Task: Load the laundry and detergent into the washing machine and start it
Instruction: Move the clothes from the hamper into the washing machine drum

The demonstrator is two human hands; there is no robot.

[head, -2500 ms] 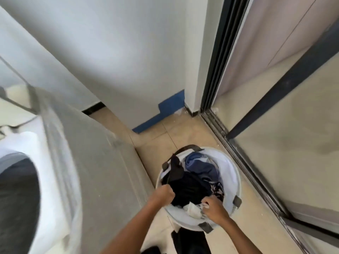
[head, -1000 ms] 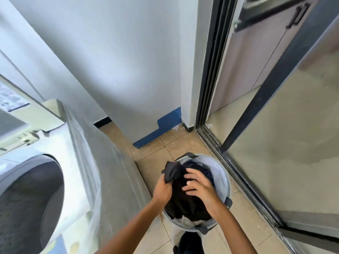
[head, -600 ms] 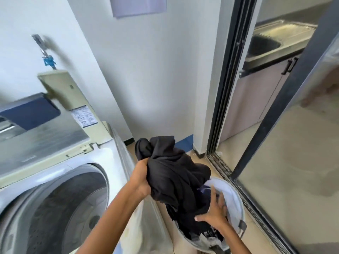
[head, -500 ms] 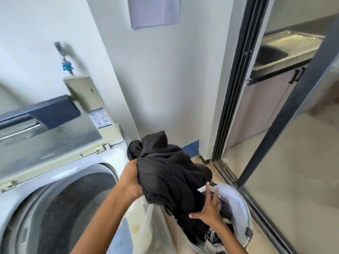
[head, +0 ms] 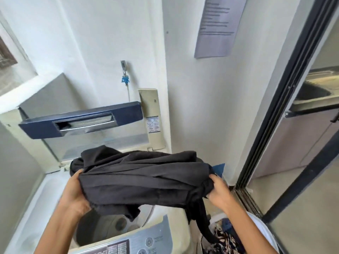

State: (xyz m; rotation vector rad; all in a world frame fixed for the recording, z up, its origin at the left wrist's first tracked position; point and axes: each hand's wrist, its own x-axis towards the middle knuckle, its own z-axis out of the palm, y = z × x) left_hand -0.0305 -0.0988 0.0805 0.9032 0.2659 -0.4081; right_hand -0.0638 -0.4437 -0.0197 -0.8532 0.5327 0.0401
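Head camera: my left hand (head: 73, 195) at 9 o'clock and right hand (head: 218, 193) at 3 o'clock each curl tight around the black clothes (head: 143, 178), held over the open washing machine (head: 156, 239). One end hangs toward the basket (head: 266, 233) at 5 o'clock. I am loading. Next, I think, drop them in the tub (head: 110, 228).

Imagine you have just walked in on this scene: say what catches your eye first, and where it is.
A large black garment fills the middle, stretched between the left hand and right hand above the open washer. Behind it the lid stands raised towards the wall, showing its blue handle bar. At lower right a white basket holds more clothes.
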